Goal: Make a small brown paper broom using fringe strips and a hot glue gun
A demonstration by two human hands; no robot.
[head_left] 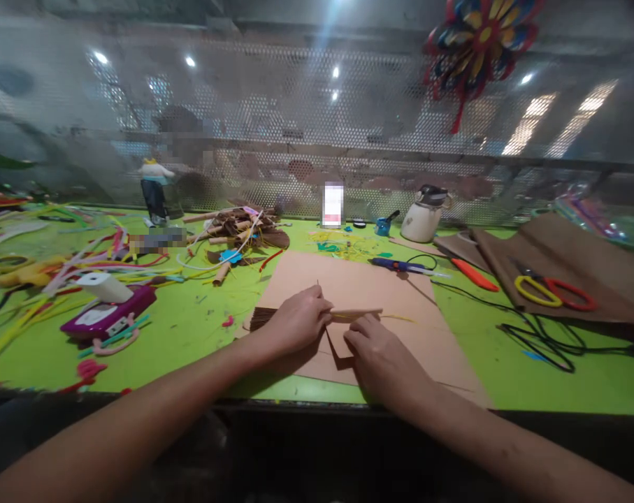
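Observation:
My left hand [303, 318] is closed around a fan-folded stack of brown paper [261, 318], whose pleated edges stick out to the left of the wrist. On the right, my right hand [378, 353] pinches a loose flap of the brown paper [342, 345] at its front. A narrow folded strip [357, 314] shows between the two hands, with a thin yellow strand [399, 318] trailing to the right. Both hands work above a large flat sheet of brown paper [421, 349]. My fingers hide the fold itself.
A blue glue gun [398, 265], an orange-handled tool [474, 274] and scissors [552, 292] lie to the right near a black cable [537, 342]. A purple power strip [110, 313], pipe cleaners [75, 276] and brown scraps [243, 227] lie leftward. A white jug [424, 215] stands behind.

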